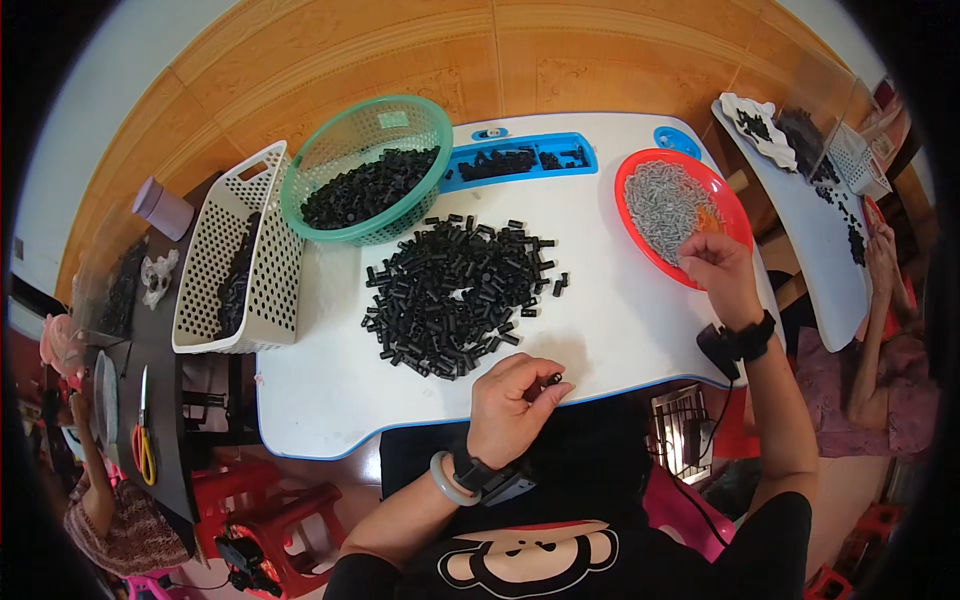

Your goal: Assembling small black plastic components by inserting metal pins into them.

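My left hand (512, 408) is closed near the front edge of the white table. Between its thumb and index finger is a small black tube-shaped part (553, 379), its open end showing. My right hand (722, 276) is at the near rim of a red plate (627, 215), fingertips pinched together. Whatever may be in that pinch is hidden. On the plate lies a heap of thin grey pieces (665, 205), screws or springs by their look, with a few orange ones beside them. A loose pile of black tube-shaped parts (455, 300) covers the table's middle.
A green basket (300, 190) of black parts stands at the back left, beside a white perforated basket (270, 290). Behind the pile lies a blue tray (585, 145) with small black pieces. Yellow-handled scissors (144, 450) rest on a dark left table. Other people sit on both sides.
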Demonstrator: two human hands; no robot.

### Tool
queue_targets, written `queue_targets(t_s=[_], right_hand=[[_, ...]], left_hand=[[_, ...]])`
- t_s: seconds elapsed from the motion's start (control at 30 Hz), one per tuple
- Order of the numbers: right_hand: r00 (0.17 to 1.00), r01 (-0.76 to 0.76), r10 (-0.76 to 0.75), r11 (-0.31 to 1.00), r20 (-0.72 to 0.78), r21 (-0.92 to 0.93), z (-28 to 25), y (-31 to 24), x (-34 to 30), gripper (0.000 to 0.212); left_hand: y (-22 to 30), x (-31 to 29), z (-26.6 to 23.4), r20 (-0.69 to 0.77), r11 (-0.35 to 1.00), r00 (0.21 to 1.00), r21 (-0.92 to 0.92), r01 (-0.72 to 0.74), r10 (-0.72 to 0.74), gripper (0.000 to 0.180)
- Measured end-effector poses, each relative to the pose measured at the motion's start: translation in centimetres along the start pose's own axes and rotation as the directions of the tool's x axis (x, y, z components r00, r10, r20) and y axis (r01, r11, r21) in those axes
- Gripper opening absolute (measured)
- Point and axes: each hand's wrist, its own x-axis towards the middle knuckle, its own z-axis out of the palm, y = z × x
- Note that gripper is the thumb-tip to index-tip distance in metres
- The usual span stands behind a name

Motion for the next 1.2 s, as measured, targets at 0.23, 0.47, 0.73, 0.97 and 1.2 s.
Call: queue_targets(t_s=[0.23, 0.47, 0.73, 0.97, 1.2], right_hand=[[0.94, 0.291, -0.263, 0.951, 0.216, -0.109, 6.6, -5.4, -5.5, 0.009], [0.894, 0.298, -0.318, 0.948, 0.314, 0.112, 11.2, -6.7, -7.8, 0.013], [0.874, 0.36, -0.419, 0.898, 0.244, 0.253, 13.3, -8.8, -8.5, 0.015], [0.851, 0.42, -0.47, 0.876, 0.232, 0.237, 13.6, -9.0, -9.1, 0.02], [0.803, 0.535, -0.53, 0.843, 0.273, 0.061, 13.7, -9.3, -9.4, 0.022]], left_hand=[[0.1, -0.3, -0.1, -0.012, 0.999, 1.0, -0.044, 0.022, -0.023, 0.017], [0.9, -1.2, -0.9, -0.045, 0.932, 0.983, -0.327, 0.155, -0.18, 0.016], [4.4, -1.3, -3.7, -0.055, 0.932, 0.994, -0.356, 0.07, -0.095, 0.016], [5.6, -1.8, -4.3, -0.026, 0.965, 0.994, -0.244, 0.096, -0.105, 0.016], [5.9, -1.8, -4.4, -0.07, 0.997, 0.996, -0.061, 0.044, -0.049, 0.018]])
